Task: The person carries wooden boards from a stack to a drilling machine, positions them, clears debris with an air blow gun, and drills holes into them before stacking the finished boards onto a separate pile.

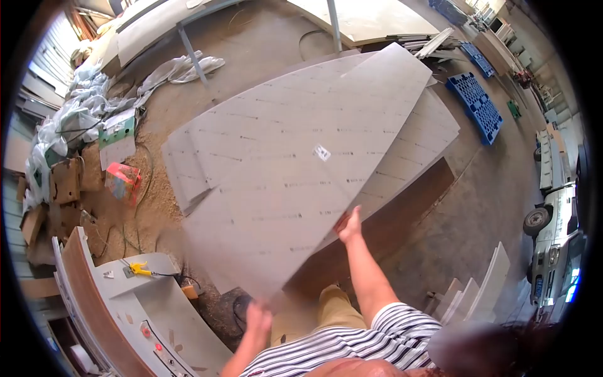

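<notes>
A large pale-grey sheet panel (276, 163), printed with rows of small dark marks, spans the middle of the view. It bears a small white label (321, 152). My right hand (348, 224) grips its right edge, thumb on top and the other fingers beneath. Close to the panel's near corner is my left hand (256, 319), smeared by motion; whether it touches the corner cannot be made out. Similar sheets (427, 129) lie underneath, partly covered and turned at a different angle.
A grey machine (144, 308) with red buttons and a yellow air gun (139, 269) stands at left. Behind it lie sawdust, plastic sheeting (81, 107) and a red box (122, 182). Blue pallets (475, 107), leaning boards (490, 283) and a vehicle (553, 245) are at right.
</notes>
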`<state>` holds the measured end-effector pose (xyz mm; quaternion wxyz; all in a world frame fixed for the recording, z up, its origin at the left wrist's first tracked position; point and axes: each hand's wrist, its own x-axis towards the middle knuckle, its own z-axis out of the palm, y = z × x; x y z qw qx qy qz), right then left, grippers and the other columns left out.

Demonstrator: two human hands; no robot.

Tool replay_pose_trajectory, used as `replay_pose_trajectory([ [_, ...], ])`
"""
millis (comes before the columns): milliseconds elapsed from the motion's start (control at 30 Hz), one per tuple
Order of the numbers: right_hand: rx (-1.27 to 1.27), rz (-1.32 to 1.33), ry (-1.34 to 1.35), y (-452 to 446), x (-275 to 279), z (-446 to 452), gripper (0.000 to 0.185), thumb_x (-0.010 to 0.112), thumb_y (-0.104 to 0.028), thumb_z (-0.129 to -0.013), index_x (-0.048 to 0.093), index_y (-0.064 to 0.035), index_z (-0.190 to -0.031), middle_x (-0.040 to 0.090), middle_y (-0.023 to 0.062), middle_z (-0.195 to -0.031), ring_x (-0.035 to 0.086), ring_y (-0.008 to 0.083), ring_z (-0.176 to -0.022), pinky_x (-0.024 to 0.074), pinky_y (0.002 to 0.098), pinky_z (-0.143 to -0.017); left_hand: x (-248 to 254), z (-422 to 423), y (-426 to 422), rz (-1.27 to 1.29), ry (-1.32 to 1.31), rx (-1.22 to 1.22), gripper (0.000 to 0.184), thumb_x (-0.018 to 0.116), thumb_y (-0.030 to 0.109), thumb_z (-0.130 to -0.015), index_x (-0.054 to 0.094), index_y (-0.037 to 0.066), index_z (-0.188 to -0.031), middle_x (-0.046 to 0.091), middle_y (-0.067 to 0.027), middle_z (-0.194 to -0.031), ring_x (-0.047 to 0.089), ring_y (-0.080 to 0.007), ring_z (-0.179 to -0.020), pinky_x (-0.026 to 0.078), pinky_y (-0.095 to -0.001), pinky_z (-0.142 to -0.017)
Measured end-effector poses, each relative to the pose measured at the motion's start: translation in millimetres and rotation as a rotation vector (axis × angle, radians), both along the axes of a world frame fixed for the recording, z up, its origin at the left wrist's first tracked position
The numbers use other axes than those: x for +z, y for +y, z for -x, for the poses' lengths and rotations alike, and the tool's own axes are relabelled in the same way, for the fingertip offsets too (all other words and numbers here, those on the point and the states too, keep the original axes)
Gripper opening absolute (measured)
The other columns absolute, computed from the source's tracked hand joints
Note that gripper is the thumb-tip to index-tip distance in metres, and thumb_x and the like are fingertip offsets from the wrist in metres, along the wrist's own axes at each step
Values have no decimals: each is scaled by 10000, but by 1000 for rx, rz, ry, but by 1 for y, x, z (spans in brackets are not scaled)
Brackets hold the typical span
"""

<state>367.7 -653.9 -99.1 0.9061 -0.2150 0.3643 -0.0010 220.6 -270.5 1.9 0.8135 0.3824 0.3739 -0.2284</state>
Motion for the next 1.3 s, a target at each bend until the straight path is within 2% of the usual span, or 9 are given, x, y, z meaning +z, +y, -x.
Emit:
replay_pose_trajectory([
  [67, -57, -40, -180, -33, 69, 4, 619, 430, -495, -887, 374, -27, -1288, 495, 120, -1241, 456, 291, -1143, 350, 451, -972, -1, 76, -24, -20, 38, 44, 214, 522, 203, -887, 506, 6, -971, 565, -83, -871, 546, -154, -770, 464, -284, -660],
  [133, 102, 300, 27, -69, 33, 43, 479, 483, -353, -904, 407, -47, -1266, 516, 109, -1211, 493, 274, -1097, 390, 459, -935, 13, 128, -44, 74, 154, 71, 306, 559, 228, -876, 502, 61, -1126, 571, -82, -1047, 560, -159, -855, 479, -292, -778],
  [200, 179, 382, 118, -71, 68, 79, 415, 511, -294, -898, 436, -55, -1229, 540, 99, -1166, 526, 257, -1053, 436, 465, -880, 13, 168, -32, -33, 284, -229, 333, 529, 276, -887, 495, 46, -1125, 581, -93, -991, 558, -147, -830, 472, -273, -778],
  [533, 587, 615, 52, -8, 272, 165, 339, 616, -149, -778, 519, 57, -1028, 589, 146, -920, 615, 229, -746, 561, 348, -567, 107, 214, 40, -129, 372, -167, 222, 481, 282, -879, 487, 66, -930, 527, -68, -805, 493, -144, -661, 412, -281, -601],
  [833, 686, 1151, 36, 54, 310, 121, 392, 560, -303, -742, 594, 88, -726, 584, 134, -515, 629, 206, -498, 531, 320, -485, 168, 215, 101, -277, 246, -212, 239, 437, 288, -872, 480, 84, -754, 478, -45, -637, 435, -141, -508, 357, -289, -443],
  [967, 750, 1272, 91, 74, 329, 107, 393, 529, -346, -775, 595, 39, -745, 605, 112, -548, 611, 179, -465, 516, 293, -520, 201, 190, 103, -748, 92, -463, 325, 432, 346, -878, 535, 53, -783, 556, -96, -653, 518, -227, -532, 400, -366, -466],
  [1033, 704, 1305, 92, 83, 329, 106, 379, 512, -345, -770, 587, 27, -765, 608, 105, -552, 609, 176, -469, 515, 290, -546, 184, 160, 125, -1615, -263, -1063, 426, 448, 424, -873, 567, 14, -882, 614, -163, -779, 584, -342, -673, 443, -441, -593],
  [1167, 675, 1357, 90, 92, 325, 97, 381, 476, -344, -774, 578, 20, -822, 608, 90, -551, 604, 177, -473, 511, 293, -585, 198, 128, 42, -1655, -877, -967, 447, 478, 438, -846, 586, 29, -990, 609, -172, -871, 582, -364, -897, 459, -429, -769],
  [1300, 748, 1404, 73, 91, 319, 90, 428, 473, -394, -794, 577, 19, -833, 613, 82, -565, 602, 183, -469, 507, 299, -579, 226, 82, -53, -1977, -791, -1073, 449, 650, 468, -729, 515, 66, -878, 609, -181, -764, 600, -371, -721, 470, -460, -611],
])
